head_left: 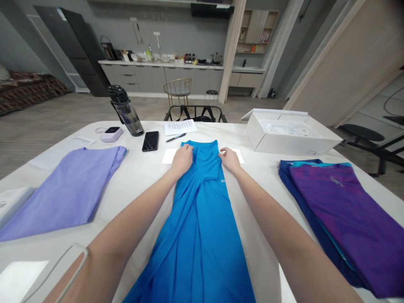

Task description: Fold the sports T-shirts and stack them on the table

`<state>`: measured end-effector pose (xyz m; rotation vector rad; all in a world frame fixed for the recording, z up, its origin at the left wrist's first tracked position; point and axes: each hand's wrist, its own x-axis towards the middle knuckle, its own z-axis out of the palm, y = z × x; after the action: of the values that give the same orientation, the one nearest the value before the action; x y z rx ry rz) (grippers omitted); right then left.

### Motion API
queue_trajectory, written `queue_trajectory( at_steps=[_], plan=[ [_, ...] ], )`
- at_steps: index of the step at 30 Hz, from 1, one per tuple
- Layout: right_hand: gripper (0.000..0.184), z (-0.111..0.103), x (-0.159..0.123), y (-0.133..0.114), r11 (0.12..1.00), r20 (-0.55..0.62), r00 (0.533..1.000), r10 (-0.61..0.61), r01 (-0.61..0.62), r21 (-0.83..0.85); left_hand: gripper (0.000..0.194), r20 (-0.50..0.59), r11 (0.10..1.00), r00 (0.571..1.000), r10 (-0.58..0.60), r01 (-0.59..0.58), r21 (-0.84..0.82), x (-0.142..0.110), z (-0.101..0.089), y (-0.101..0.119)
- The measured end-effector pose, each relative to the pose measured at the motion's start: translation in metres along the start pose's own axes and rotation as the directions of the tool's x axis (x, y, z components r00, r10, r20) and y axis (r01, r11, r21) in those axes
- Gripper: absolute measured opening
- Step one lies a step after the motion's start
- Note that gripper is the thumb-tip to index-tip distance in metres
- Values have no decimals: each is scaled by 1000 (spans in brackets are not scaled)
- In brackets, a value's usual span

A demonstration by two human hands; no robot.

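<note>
Beside a lilac shirt (53, 193), left hand (181, 160) and right hand (229, 160) press, fingers together, on blue cloth (198, 235).

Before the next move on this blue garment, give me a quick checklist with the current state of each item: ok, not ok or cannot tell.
1. Both hands on the blue garment: ok. The left hand and right hand rest on its folded top end.
2. Fabric lying smooth: not ok. Long ridges and creases run down its length.
3. Black phone and pen off the fabric: ok. Both lie beyond it.
4. Neighbouring garments apart from it: ok. The lavender folded garment and purple folded garment lie to either side, not touching it.
5. Lower end of the fabric: cannot tell. It runs out of view.
</note>
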<state>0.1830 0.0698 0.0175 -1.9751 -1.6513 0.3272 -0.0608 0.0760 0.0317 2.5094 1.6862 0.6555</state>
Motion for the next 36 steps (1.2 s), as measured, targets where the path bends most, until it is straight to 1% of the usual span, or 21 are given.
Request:
queue_trajectory(
  at_steps=[1,2,3,4,6,7,9,11,13,16,19,21,23,26,27,29,32,34,36],
  plan=[
    [33,0,-9,-5,998,-43,998,-52,50,-48,40,24,997,998,62,-61,-36,-9,1,5],
    [36,0,-19,-11,990,-76,991,-111,104,-93,42,48,994,994,97,-94,-62,-18,2,9],
    [37,0,-30,-18,979,-89,981,-172,160,-128,45,72,992,992,106,-101,-72,-28,4,12],
    [38,1,-42,-24,965,-76,970,-230,217,-149,49,98,994,990,99,-93,-64,-36,6,14],
    [41,6,-66,-35,940,13,953,-302,300,-161,55,157,997,985,76,-74,-18,-51,12,17],
    [43,9,-78,-39,935,67,949,-307,314,-166,56,179,998,982,67,-69,7,-57,14,17],
    [49,18,-97,-43,931,148,947,-284,310,-193,57,190,997,980,56,-64,41,-63,18,16],
    [54,26,-107,-43,932,172,953,-251,286,-223,58,181,997,982,48,-58,52,-65,20,16],
    [58,30,-111,-41,935,158,960,-232,265,-236,57,173,997,984,42,-53,56,-64,20,16],
    [59,29,-110,-42,938,155,964,-218,251,-239,55,159,997,986,40,-49,53,-62,19,17],
    [59,26,-108,-44,936,178,961,-214,253,-244,51,138,997,988,76,-80,25,-65,14,19],
    [59,25,-108,-45,934,179,962,-207,249,-257,50,144,994,983,111,-113,4,-73,9,19],
    [59,26,-109,-45,931,178,963,-203,247,-270,50,169,990,976,139,-141,4,-87,3,17],
    [58,28,-110,-46,929,173,963,-209,250,-273,54,208,989,971,122,-135,51,-112,-4,14],
    [58,28,-110,-46,928,154,964,-217,252,-272,55,213,990,971,103,-121,70,-119,-5,13],
    [56,26,-112,-48,925,76,965,-250,261,-275,56,217,991,974,72,-94,94,-130,-8,13],
    [48,19,-117,-52,915,-46,946,-320,296,-273,56,218,993,975,47,-70,99,-135,-10,15],
    [43,11,-124,-55,912,-70,936,-346,319,-257,57,228,994,973,33,-55,92,-133,-11,16],
    [39,2,-137,-58,909,-54,930,-363,341,-238,57,238,995,971,24,-45,84,-132,-11,18]
  ],
)
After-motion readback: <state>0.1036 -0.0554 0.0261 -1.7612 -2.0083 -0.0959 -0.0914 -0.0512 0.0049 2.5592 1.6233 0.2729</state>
